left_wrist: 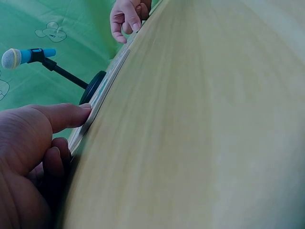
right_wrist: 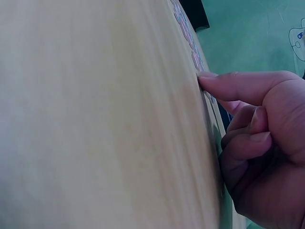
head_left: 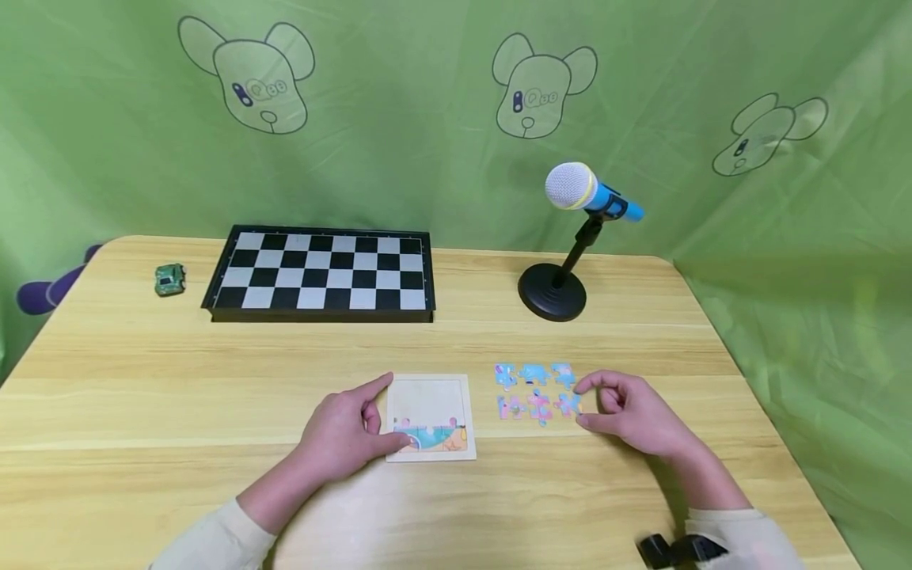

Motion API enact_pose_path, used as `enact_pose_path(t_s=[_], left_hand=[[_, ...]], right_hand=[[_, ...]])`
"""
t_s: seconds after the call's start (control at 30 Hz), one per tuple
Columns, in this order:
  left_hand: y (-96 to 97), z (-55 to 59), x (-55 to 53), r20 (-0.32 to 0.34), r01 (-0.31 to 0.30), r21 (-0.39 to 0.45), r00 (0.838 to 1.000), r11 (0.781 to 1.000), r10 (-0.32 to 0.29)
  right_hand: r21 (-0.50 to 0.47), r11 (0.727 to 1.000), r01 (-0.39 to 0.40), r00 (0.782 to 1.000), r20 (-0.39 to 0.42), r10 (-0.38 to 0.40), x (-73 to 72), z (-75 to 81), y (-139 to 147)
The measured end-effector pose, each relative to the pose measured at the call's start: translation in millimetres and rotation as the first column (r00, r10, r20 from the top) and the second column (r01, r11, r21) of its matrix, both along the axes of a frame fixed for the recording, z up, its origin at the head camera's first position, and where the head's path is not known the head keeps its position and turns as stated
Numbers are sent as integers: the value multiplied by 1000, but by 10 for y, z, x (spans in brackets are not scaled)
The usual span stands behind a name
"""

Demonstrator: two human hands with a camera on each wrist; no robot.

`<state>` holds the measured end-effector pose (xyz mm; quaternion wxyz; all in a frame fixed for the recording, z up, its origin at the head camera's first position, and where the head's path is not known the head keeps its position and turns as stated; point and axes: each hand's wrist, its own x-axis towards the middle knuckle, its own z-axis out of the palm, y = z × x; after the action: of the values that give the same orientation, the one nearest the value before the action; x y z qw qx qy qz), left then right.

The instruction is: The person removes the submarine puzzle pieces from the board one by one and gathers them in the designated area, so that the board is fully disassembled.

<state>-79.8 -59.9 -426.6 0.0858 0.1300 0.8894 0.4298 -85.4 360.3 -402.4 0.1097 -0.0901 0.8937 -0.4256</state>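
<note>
A square puzzle board [head_left: 427,404] lies flat on the table, its lower strip filled with teal and orange pieces. My left hand [head_left: 345,435] holds the board at its left side, with the thumb on the lower left and the index finger at the upper left corner. To the right lie several loose blue and pink jigsaw pieces [head_left: 539,405] in two rows. My right hand [head_left: 630,412] is at their right end, thumb and index finger spread beside the lower right piece [head_left: 568,404], other fingers curled. Whether the fingertips touch that piece is unclear.
Behind the board, a black-framed checkered board [head_left: 321,269] lies near the table's far edge. A blue microphone [head_left: 598,194] stands on a round black base [head_left: 552,293] at the back right. A small green toy car [head_left: 170,279] sits far left.
</note>
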Motion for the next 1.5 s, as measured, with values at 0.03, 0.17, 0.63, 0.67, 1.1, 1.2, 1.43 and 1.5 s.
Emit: enact_pose_path(t_s=[0.03,0.17,0.63,0.67,1.1,1.2,1.43,1.5], left_hand=[[-1,0,2,1,-1,1,1000,1000,1],[-4,-5,7,-6,0,2,1000,1000,0],[-51,47,-31,88,84,6,992,996,-85],[-55,49,-33,93,89,1,992,996,-89],[-63,52,-13,111,82,-2,991,997,-81],[-66,47,-15,109,79,-3,991,997,-79],[-66,41,-20,98,83,1,992,997,-83],[-67,39,-20,95,85,-1,992,996,-85]], right_hand=[[-4,1000,1,1000,-5,-1,1,-1,-6],[-15,1000,2,999,-35,-3,2,-8,-54],[-92,993,-69,993,-106,59,-55,73,-549],[-96,992,-79,992,-105,69,-48,115,-617],[-106,968,-229,971,-97,219,-151,109,-1196],[-109,960,-258,965,-84,250,-165,120,-1337],[-128,944,-304,953,-49,300,-178,91,-1621],[-137,940,-311,950,-41,309,-179,70,-1683]])
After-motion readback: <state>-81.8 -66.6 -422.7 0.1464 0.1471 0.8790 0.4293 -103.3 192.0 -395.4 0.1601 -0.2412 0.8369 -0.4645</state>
